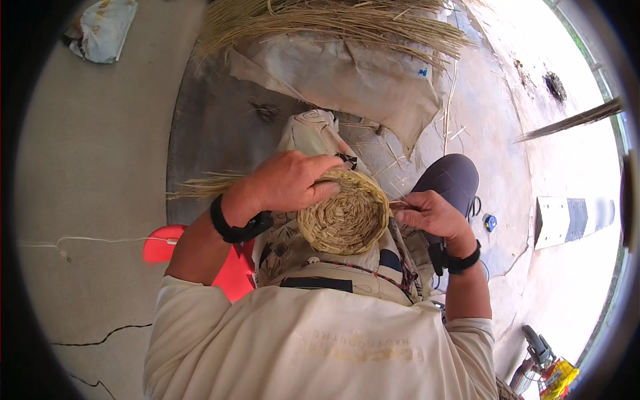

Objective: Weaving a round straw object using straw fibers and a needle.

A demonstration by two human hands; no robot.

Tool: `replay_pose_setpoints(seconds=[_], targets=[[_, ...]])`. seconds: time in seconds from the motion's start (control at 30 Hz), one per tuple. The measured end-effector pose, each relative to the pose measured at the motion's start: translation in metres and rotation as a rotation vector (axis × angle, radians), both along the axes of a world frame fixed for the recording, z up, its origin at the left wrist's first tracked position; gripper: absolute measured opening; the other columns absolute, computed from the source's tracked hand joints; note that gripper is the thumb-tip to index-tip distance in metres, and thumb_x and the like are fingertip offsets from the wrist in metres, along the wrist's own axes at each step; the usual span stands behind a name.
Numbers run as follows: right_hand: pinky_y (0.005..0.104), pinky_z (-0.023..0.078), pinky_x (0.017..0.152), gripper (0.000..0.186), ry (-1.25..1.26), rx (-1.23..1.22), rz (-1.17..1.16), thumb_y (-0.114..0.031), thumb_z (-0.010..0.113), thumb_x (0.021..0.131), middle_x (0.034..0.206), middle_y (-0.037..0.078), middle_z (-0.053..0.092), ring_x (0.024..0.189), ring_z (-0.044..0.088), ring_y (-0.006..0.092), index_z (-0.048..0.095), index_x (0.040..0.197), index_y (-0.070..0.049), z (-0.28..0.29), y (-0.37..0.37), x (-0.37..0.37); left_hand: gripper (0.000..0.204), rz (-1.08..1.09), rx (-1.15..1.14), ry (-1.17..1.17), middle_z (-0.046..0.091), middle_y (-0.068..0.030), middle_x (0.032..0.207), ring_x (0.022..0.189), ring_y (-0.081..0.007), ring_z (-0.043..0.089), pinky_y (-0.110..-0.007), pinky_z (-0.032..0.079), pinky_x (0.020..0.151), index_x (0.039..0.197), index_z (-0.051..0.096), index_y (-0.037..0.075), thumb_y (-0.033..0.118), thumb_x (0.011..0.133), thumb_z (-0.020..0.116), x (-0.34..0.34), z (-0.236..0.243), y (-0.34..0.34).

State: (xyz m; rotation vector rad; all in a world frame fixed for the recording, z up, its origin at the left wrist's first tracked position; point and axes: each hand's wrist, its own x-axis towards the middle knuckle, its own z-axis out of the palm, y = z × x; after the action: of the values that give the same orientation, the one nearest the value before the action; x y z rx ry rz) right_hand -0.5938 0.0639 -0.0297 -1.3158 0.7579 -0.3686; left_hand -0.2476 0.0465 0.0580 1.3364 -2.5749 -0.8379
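A small round basket (345, 215) woven from yellowish straw rests on my lap, its hollow inside facing up. My left hand (293, 180) grips its upper left rim, with the thumb over the edge and the fingers reaching along the far side. At the basket's right edge, my right hand (430, 213) is closed in a pinch beside the rim. What those fingers hold is too small to make out. A bundle of loose straw (207, 185) sticks out to the left, beyond my left wrist.
Long dry stalks (333, 23) lie in a heap at the far side, on a beige cloth (340, 77). A blue tape measure (491, 222) lies right of my dark shoe (448, 180). Left are a red seat (235, 275), a white cable (100, 239) and a white bag (105, 30).
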Motion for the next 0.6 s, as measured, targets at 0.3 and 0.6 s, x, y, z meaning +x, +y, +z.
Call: replay_pose_setpoints(seconds=[0.3, 0.6], targets=[[0.0392, 0.057, 0.076, 0.039, -0.914, 0.514, -0.511, -0.036, 0.053, 0.112, 0.111, 0.013, 0.076, 0.096, 0.073, 0.0297, 0.071, 0.107, -0.001, 0.024, -0.022, 0.046, 0.032, -0.072, -0.099, 0.148, 0.075, -0.0181, 0.09, 0.082, -0.0394, 0.073, -0.048, 0.059, 0.072, 0.128, 0.07, 0.013, 0.031, 0.101, 0.067, -0.01, -0.015, -0.003], [0.0393, 0.042, 0.056, 0.032, 0.168, -0.451, -0.086, -0.024, 0.074, 0.1, 0.067, 0.012, 0.053, 0.06, 0.052, 0.0177, 0.068, 0.087, 0.005, 0.047, -0.02, 0.061, 0.048, -0.131, -0.248, -0.168, 0.075, -0.0124, 0.094, 0.077, -0.0368, 0.072, -0.048, 0.058, 0.067, 0.138, 0.064, 0.013, 0.021, 0.092, 0.073, -0.004, -0.009, 0.023]])
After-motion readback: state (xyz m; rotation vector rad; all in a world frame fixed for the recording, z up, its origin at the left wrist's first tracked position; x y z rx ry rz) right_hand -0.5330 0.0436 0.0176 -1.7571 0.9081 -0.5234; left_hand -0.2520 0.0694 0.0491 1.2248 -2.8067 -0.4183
